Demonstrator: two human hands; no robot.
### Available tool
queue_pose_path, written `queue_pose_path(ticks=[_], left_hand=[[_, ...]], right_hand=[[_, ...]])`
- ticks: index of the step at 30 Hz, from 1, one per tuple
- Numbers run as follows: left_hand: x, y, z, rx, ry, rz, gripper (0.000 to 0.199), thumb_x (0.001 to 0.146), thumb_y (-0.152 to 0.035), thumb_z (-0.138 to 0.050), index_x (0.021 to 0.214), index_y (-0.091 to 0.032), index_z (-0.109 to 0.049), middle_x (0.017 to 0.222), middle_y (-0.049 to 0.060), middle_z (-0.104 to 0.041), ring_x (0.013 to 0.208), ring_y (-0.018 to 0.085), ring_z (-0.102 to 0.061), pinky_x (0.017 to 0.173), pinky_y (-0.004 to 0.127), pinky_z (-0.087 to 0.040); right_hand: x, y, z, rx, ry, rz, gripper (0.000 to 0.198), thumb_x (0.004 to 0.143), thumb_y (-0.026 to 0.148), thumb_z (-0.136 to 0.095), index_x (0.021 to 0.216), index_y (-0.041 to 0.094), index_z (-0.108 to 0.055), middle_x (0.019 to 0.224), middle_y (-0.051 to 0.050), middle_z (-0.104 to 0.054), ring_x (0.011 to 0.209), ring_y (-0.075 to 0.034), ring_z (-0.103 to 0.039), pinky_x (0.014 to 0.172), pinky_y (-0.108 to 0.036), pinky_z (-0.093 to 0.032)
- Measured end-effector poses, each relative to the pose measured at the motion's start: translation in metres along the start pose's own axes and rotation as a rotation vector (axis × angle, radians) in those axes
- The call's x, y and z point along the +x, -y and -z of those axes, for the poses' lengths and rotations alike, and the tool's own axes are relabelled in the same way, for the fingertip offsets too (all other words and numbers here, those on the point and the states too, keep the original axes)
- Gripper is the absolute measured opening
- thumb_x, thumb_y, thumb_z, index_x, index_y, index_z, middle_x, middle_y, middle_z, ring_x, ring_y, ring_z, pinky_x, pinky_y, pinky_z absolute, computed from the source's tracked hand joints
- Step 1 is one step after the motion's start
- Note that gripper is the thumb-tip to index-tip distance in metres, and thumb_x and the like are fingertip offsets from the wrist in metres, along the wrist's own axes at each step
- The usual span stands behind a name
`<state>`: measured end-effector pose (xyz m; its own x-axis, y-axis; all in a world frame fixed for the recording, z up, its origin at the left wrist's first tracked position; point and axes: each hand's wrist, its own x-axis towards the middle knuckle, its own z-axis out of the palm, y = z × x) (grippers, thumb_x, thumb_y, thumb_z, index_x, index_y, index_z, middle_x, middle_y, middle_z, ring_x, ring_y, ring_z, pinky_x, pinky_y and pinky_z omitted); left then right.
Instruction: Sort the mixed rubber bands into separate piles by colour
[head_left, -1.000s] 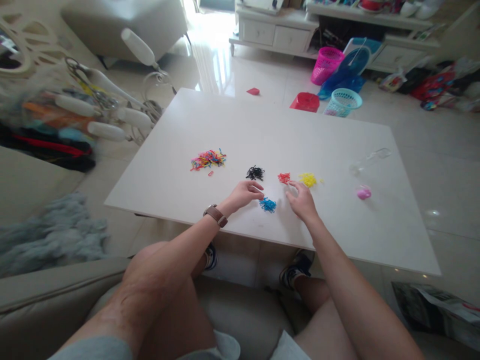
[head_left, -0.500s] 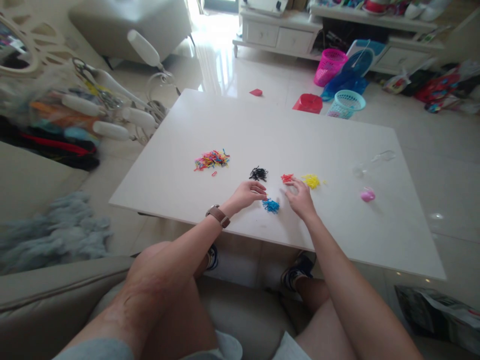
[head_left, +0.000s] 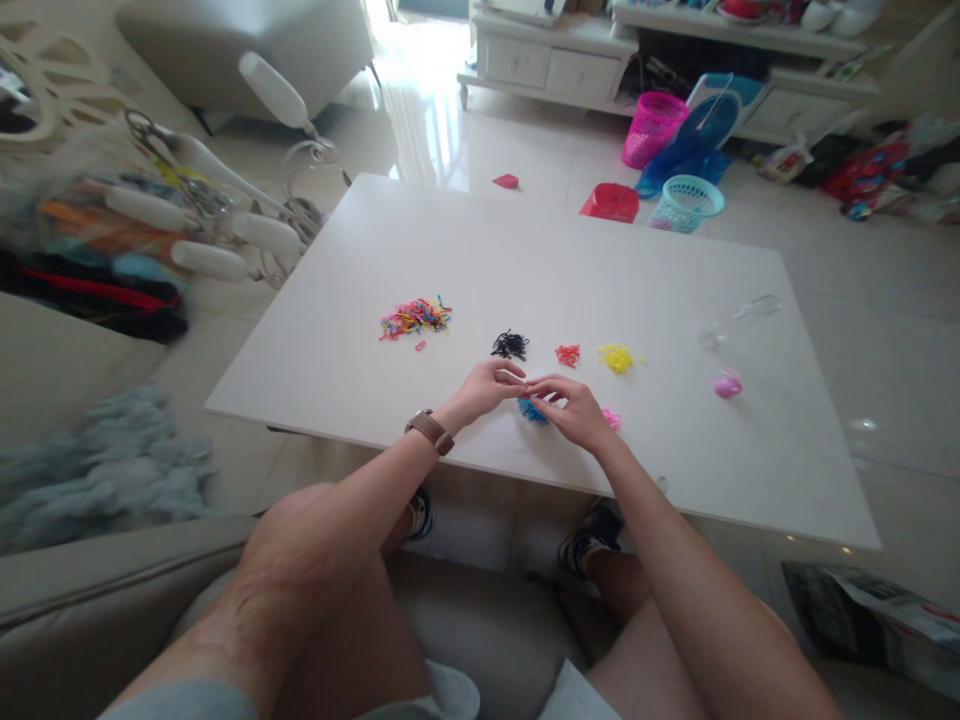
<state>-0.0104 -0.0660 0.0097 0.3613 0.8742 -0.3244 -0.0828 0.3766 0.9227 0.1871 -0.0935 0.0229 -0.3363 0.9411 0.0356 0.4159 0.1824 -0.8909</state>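
The white surface (head_left: 450,240) spreads before you; clocking from your fingertips, a turquoise basket (head_left: 686,205) stands past its far edge between one and two. Your left hand (head_left: 487,388) and right hand (head_left: 574,410) come together, fingertips meeting above the blue pile (head_left: 532,412), which the right partly covers; you cannot tell whether they pinch anything. The mixed-colour pile (head_left: 415,320) lies at ten, the black pile (head_left: 510,345) at eleven, the yellow pile (head_left: 616,360) at two. Your right wrist partly hides the pink pile (head_left: 613,420), near four.
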Motion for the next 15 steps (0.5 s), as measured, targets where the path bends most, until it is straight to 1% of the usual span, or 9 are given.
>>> queue_pose_path(ticks=[5, 10, 15], left_hand=[[-0.0006, -0.003, -0.0003, 0.089, -0.025, -0.026, 0.029, 0.067, -0.022, -0.084, 0.091, -0.014, -0.068, 0.085, 0.009, -0.075, 0.081, 0.019, -0.07, 0.079, 0.034, -0.052], [-0.0009, -0.0042, -0.0007, 0.087, -0.013, -0.028, 0.029, 0.067, -0.02, -0.084, 0.091, -0.014, -0.069, 0.087, 0.01, -0.075, 0.083, 0.019, -0.07, 0.081, 0.035, -0.052], [-0.0003, -0.0047, -0.0007, 0.095, -0.008, -0.017, 0.028, 0.066, -0.017, -0.083, 0.091, -0.014, -0.069, 0.088, 0.01, -0.075, 0.082, 0.018, -0.07, 0.079, 0.033, -0.052]], right_hand=[[-0.0002, 0.0026, 0.002, -0.018, 0.0, -0.011, 0.017, 0.088, 0.034, -0.065, 0.095, 0.025, -0.077, 0.098, -0.005, -0.075, 0.088, -0.021, -0.071, 0.073, -0.034, -0.056], [0.0002, -0.0001, 0.0013, -0.033, -0.055, -0.008, 0.014, 0.086, 0.03, -0.065, 0.09, 0.025, -0.078, 0.093, -0.004, -0.076, 0.084, -0.021, -0.071, 0.073, -0.035, -0.056], [-0.0001, -0.0061, -0.0004, -0.066, -0.106, 0.015, 0.01, 0.083, 0.027, -0.069, 0.085, 0.025, -0.079, 0.086, -0.003, -0.077, 0.078, -0.02, -0.069, 0.072, -0.034, -0.054]])
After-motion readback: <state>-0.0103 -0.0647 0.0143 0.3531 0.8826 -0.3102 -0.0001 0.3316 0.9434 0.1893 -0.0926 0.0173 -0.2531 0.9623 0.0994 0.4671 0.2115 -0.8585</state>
